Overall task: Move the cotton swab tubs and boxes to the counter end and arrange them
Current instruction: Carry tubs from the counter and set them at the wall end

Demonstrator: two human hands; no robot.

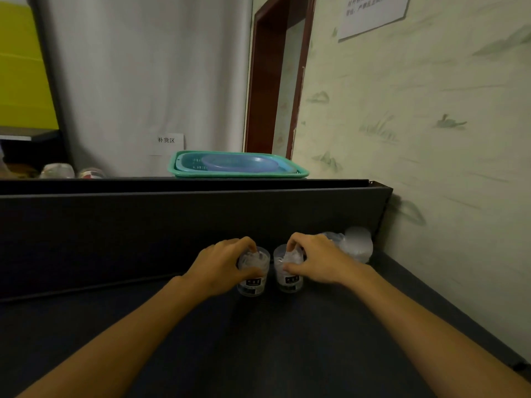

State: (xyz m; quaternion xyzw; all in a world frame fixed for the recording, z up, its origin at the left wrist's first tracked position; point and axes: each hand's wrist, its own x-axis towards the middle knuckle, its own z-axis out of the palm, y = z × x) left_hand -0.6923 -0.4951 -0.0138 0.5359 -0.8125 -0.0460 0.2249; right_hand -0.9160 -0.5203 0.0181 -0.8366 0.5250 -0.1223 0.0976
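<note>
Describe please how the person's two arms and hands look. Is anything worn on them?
Both forearms are bare up to the frame edge, with no sleeves in view. The left hand and the right hand wear no gloves. No watch, ring or bracelet shows on wrists or fingers.

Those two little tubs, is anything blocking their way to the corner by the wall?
Partly: clear plastic packs already fill the corner, just behind the right hand and its tub.
</note>
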